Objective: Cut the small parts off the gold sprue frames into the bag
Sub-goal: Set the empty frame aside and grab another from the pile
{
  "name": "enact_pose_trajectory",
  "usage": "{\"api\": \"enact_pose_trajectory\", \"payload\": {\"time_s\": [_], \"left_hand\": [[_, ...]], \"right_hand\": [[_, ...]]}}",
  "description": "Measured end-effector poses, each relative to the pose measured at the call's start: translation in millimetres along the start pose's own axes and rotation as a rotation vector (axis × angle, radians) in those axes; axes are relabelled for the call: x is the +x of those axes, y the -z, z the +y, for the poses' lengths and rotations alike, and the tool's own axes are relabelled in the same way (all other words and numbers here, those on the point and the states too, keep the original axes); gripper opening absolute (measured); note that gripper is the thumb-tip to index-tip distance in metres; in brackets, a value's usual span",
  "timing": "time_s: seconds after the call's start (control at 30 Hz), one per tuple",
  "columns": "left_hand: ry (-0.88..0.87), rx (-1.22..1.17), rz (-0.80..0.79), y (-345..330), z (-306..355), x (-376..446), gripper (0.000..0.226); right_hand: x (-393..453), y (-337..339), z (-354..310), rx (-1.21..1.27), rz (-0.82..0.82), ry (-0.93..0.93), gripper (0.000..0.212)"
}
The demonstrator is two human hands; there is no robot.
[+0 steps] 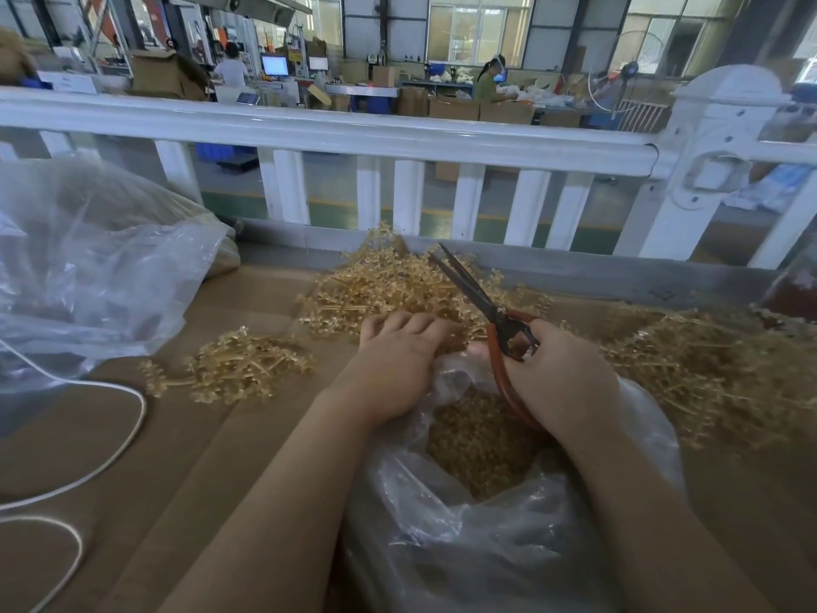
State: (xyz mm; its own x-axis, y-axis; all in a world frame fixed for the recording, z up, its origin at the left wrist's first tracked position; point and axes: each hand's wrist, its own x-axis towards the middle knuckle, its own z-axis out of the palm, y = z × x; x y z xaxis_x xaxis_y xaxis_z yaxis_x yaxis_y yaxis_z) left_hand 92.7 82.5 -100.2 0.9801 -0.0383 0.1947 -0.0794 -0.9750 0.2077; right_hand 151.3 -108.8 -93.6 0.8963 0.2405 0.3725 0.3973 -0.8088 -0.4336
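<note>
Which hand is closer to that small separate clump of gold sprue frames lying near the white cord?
Left. The left hand reaches into the main pile just right of the small clump; the right hand, gripping the scissors, is farther right.

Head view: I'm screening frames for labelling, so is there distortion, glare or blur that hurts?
Head view: wide-angle lens bows the white railing; window light glares on the clear plastic bag; gold sprue frames slightly soft; black-bladed, red-handled scissors sharp.

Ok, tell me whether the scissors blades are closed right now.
No: the scissors in the right hand have their two dark blades spread apart in a narrow V above the pile of gold sprue frames.
</note>
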Motion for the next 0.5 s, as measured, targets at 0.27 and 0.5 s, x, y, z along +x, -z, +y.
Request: {"api": "enact_pose_trajectory", "payload": {"time_s": [0.27, 0.5], "left_hand": [[-0.027, 0.102, 0.228, -0.1, 2.8, 2.0, 0.032], [0.033, 0.125, 0.332, -0.8, 9.8, 4.9, 0.023]], "right_hand": [[0.0, 0.9, -0.6, 0.028, 0.013, -0.004, 0.06], [0.8, -1.0, 1.3, 0.025, 0.025, -0.005, 0.054]]}}
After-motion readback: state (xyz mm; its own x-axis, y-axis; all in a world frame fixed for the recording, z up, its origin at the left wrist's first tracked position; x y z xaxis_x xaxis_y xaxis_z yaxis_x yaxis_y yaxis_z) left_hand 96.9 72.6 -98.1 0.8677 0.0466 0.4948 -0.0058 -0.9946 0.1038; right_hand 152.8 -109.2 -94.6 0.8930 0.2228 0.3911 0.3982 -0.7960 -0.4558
